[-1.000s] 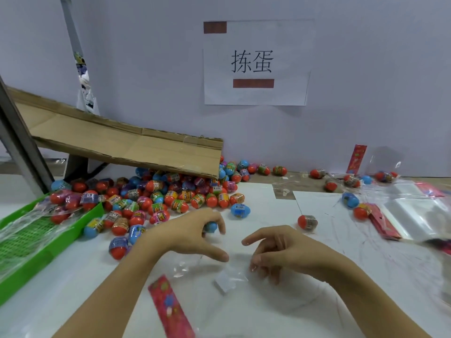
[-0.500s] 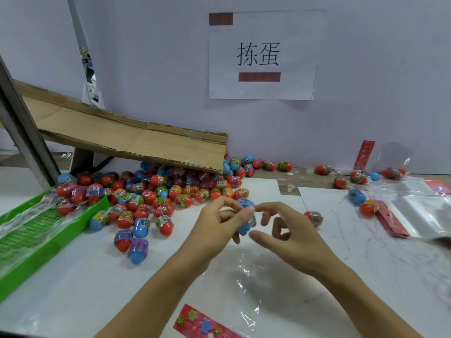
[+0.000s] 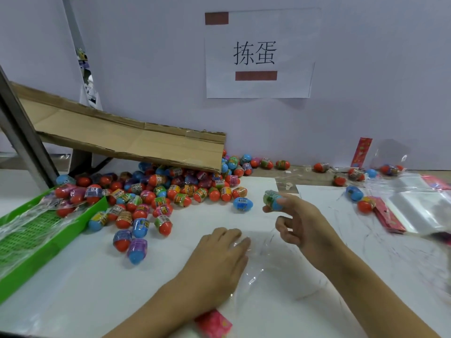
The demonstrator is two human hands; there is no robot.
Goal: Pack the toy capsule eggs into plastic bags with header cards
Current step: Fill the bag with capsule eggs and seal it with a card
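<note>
Now the left hand (image 3: 219, 262) lies flat on the clear plastic bag (image 3: 258, 267), with the fingers nearly straight and close together, pressing the film onto the white table (image 3: 97, 289). I judge it does this to keep the thin bag from sliding while an egg is brought to it. The pink header card (image 3: 213, 324) of this bag shows at the near edge, just under the left wrist.

The right hand (image 3: 300, 228) is raised a little farther and to the right, and it pinches 1 capsule egg (image 3: 272, 199), blue with a green label, between thumb and forefinger. The other fingers are loosely curled and hold nothing. The egg is in the air above the table, not yet in the bag; whether the bag mouth is open I cannot tell, because the film is too transparent.

The loose eggs (image 3: 170, 191), mostly red and blue, lie in a heap at the mouth of the cardboard chute (image 3: 136, 142) on the far left, probably because they roll down from there within easy reach. 1 blue egg (image 3: 242, 203) lies alone just left of the held one. The green tray (image 3: 36, 240) at the left holds some filled bags. The stack of empty bags (image 3: 419, 208) with red cards waits on the right, near the free hand for taking.
</note>
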